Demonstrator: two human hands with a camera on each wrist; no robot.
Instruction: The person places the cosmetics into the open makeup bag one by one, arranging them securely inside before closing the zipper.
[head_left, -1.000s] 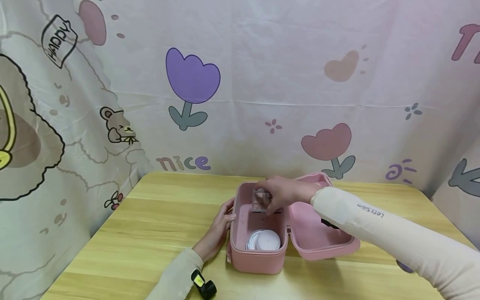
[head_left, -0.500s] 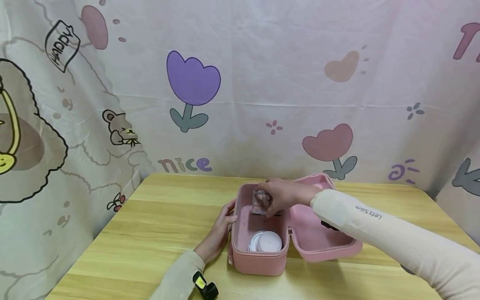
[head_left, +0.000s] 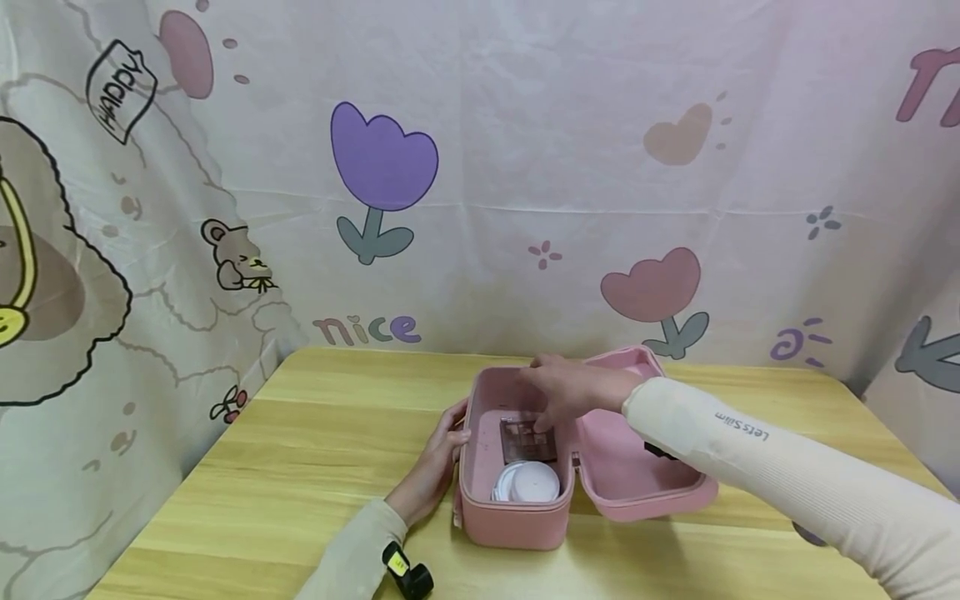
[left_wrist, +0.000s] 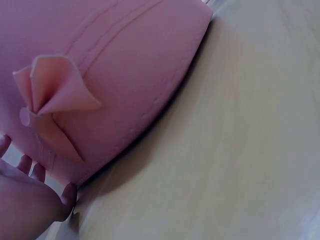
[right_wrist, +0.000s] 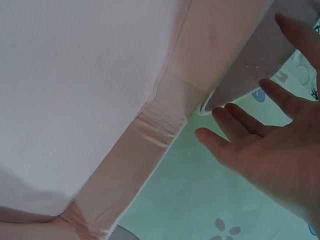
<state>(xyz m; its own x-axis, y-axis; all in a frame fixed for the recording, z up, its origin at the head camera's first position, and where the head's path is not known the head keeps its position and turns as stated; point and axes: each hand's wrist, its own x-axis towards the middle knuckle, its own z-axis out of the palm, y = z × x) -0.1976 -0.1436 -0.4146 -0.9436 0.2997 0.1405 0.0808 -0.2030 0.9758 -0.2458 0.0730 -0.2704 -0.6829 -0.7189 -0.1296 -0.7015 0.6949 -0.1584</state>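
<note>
A pink case (head_left: 516, 527) stands on the table with its lid (head_left: 637, 475) folded out to the right. Inside, a flat makeup palette (head_left: 519, 446) with a clear cover lies on the floor of the case. White round items (head_left: 537, 482) sit at its near end. My right hand (head_left: 562, 390) hovers over the far right rim, above the palette, fingers apart and holding nothing; the right wrist view shows them spread. My left hand (head_left: 431, 471) holds the case's left wall, thumb at the rim. Beside that hand, the left wrist view shows a pink bow (left_wrist: 57, 90).
The wooden table (head_left: 322, 433) ends at a hanging cloth (head_left: 510, 167) printed with flowers and bears. A dark object (head_left: 808, 533) is partly hidden beneath the right forearm. Black camera gear (head_left: 408, 571) is strapped at the left wrist.
The palette, earlier held upright by my right hand at the far end, now lies flat in the case. My right fingers have let go and spread. My left hand stays on the wall.
</note>
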